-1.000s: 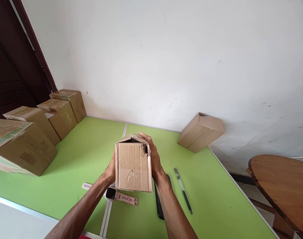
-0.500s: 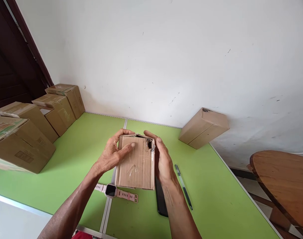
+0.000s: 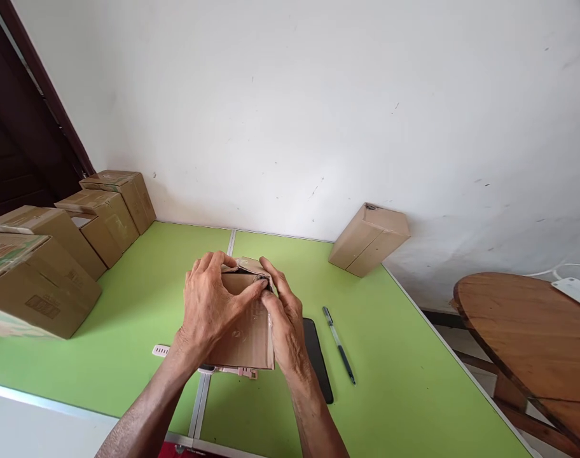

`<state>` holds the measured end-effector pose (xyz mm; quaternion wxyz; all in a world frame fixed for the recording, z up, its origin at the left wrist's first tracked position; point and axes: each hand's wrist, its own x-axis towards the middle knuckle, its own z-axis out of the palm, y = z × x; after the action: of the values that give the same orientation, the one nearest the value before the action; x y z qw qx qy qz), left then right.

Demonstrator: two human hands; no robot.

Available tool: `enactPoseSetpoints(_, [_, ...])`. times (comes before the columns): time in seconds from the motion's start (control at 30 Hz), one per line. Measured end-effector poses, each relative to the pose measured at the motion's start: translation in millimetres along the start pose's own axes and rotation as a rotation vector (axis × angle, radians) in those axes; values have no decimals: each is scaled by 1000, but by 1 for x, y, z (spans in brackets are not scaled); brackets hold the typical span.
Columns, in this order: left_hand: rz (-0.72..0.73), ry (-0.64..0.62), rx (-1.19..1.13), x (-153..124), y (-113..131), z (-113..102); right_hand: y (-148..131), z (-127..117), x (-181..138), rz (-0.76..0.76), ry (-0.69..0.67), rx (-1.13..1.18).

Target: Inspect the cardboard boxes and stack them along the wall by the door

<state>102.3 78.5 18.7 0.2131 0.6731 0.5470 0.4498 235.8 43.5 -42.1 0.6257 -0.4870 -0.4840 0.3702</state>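
Observation:
A small brown cardboard box [image 3: 246,340] stands on the green table [image 3: 128,318] in front of me. My left hand [image 3: 208,305] lies over its top and left side, fingers curled onto the top flap. My right hand [image 3: 284,321] grips the right side, its fingers on the same flap at the top edge. Under the box lies a pink smartwatch [image 3: 162,350]; only its strap ends show. A black phone [image 3: 318,359] rests flat just right of my right hand.
A pen [image 3: 338,344] lies right of the phone. Another small box [image 3: 369,238] leans on the wall at the back right. Several larger cardboard boxes [image 3: 37,280] line the left side. A round wooden table [image 3: 528,337] stands to the right.
The box came down from being held up to the table over the watch. My left hand moved from its side onto its top, and both hands now press the flap.

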Motion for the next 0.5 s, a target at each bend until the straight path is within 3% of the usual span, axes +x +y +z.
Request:
enactPoseSetpoints(0.13, [64, -10, 195, 1, 4, 1, -2, -5, -7, -27, -35, 58])
enactPoseSetpoints(0.23, [110, -14, 191, 3, 0, 0, 4, -26, -20, -40, 22, -12])
enactPoseSetpoints(0.4, [144, -25, 105, 5, -12, -7, 40, -91, -55, 180, 226, -784])
enactPoseSetpoints(0.5, [140, -44, 74, 4, -15, -10, 57, -123, -71, 339, 336, -1049])
